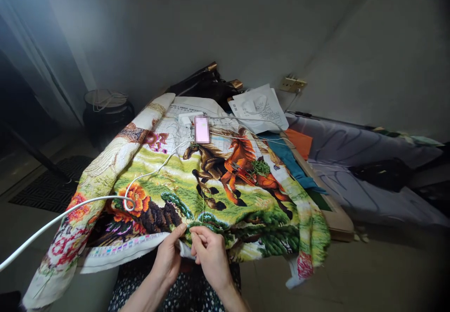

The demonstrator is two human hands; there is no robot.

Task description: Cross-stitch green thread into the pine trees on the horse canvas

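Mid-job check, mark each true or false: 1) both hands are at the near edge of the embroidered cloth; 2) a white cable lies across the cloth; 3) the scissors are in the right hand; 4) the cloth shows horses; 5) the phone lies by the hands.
1) True: left hand and right hand pinch the near edge of the embroidered cloth.
2) True: the white cable crosses it.
3) False: the scissors lie on the cloth, beside green thread.
4) True: horses.
5) False: the phone lies at the far end.
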